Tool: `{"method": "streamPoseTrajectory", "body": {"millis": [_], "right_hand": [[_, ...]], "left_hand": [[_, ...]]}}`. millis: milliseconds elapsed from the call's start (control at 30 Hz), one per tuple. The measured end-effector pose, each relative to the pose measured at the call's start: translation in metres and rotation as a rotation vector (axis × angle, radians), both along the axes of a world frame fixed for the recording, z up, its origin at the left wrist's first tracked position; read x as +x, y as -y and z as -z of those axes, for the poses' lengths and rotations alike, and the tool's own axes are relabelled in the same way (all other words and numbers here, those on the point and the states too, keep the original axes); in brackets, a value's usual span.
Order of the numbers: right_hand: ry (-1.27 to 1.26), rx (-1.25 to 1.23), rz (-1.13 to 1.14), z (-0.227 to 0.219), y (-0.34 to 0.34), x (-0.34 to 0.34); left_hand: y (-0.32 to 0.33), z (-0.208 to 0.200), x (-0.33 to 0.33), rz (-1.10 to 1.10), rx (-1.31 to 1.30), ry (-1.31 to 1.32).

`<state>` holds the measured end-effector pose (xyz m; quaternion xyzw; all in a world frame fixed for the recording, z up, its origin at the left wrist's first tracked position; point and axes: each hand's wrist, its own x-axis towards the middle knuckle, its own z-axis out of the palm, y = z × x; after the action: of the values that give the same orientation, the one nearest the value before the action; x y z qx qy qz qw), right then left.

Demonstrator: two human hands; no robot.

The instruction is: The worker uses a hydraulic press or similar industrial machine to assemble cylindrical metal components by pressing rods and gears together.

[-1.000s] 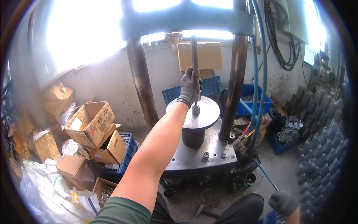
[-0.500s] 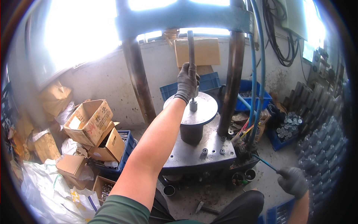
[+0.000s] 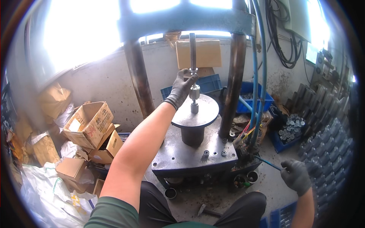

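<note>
In front of me stands a press. On its round steel plate (image 3: 178, 117) a shiny metal rotor (image 3: 194, 93) is upright in a small socket (image 3: 194, 108). A ring-shaped metal part (image 3: 193, 71) sits above the rotor, at the lower end of a vertical steel rod (image 3: 192, 51). My left hand (image 3: 181, 86), in a dark grey glove, has its fingertips closed on the rotor's thin shaft, just below the ring; the exact contact is partly hidden. At the lower right my gloved right hand (image 3: 296, 178) is wrapped round the end of a blue lever (image 3: 269, 162).
Steel columns (image 3: 232, 83) flank the plate. Small bearings (image 3: 205, 153) lie on the press bed (image 3: 178, 157). Cardboard boxes (image 3: 89, 125) are stacked at left; blue bins (image 3: 262, 102) and rows of metal cylinders (image 3: 329, 152) stand at right. A hammer (image 3: 207, 210) lies on the floor.
My left hand has shifted down and left from its wrapped grip by the rod, uncovering the ring and rotor. The right hand stays on the lever, slightly higher.
</note>
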<state>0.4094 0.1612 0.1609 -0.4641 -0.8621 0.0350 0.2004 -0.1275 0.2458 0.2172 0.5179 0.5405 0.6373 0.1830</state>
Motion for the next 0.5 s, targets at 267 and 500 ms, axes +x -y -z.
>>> {"method": "streamPoseTrajectory", "body": {"millis": [267, 500], "right_hand": [[-0.012, -0.017, -0.012, -0.003, 0.003, -0.005], [-0.005, -0.041, 0.001, -0.002, 0.004, -0.004]], "left_hand": [[0.027, 0.012, 0.012, 0.109, -0.493, 0.034], [0.008, 0.02, 0.016, 0.093, -0.472, 0.172]]}}
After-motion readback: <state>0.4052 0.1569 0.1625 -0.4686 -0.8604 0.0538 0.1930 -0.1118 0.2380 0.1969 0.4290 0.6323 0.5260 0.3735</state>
